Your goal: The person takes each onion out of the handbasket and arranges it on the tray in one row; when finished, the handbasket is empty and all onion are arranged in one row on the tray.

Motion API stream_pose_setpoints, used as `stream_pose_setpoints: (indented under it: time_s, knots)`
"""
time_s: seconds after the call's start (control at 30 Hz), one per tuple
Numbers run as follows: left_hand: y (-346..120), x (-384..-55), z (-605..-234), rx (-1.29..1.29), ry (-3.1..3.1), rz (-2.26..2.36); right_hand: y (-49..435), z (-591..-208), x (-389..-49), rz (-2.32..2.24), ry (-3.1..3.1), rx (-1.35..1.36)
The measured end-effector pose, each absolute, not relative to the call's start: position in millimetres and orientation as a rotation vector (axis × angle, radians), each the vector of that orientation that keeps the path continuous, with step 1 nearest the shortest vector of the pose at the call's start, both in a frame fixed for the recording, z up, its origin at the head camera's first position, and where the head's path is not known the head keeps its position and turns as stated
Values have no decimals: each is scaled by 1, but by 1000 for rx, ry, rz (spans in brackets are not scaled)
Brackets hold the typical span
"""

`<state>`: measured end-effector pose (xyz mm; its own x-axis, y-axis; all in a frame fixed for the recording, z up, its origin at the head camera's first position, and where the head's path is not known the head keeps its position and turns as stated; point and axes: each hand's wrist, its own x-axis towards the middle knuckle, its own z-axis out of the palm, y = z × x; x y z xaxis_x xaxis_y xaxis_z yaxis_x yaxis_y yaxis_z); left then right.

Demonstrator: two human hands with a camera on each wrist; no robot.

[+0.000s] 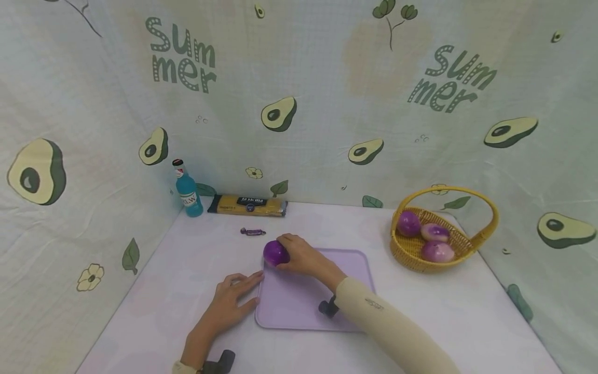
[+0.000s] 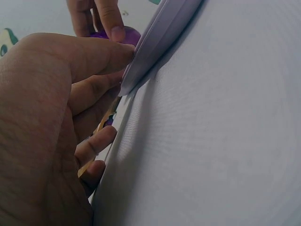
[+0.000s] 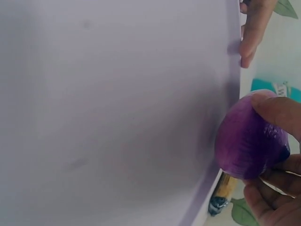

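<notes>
A purple onion (image 1: 275,253) is at the far left corner of the lilac tray (image 1: 299,306). My right hand (image 1: 299,255) grips it, thumb on one side and fingers on the other, as the right wrist view shows with the onion (image 3: 251,136) close up. Whether the onion touches the tray I cannot tell. My left hand (image 1: 230,302) lies at the tray's left side, its fingers fairly straight and the thumb and forefinger touching the rim. In the left wrist view those fingertips meet the tray edge (image 2: 155,42).
A wicker basket (image 1: 422,266) with three purple onions stands at the right. Along the back are a blue bottle (image 1: 189,193) and a yellow pasta packet (image 1: 247,205). A small wrapped candy (image 1: 253,232) lies in front of the packet. Patterned cloth surrounds the table.
</notes>
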<state>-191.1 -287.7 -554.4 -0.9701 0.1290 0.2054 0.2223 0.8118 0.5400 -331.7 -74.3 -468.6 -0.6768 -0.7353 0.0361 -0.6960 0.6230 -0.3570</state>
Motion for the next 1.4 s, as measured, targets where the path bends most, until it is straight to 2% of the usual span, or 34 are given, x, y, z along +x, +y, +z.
stream_pose_setpoints:
  time_s: [0.77, 1.4]
  knots:
    - [-289, -192, -555, -282, -2845, -874, -84, -478, -336, -512, 2741, -1246]
    - [-284, -191, -552, -301, -2809, -853, -31, -461, -336, -600, 2779, -1336]
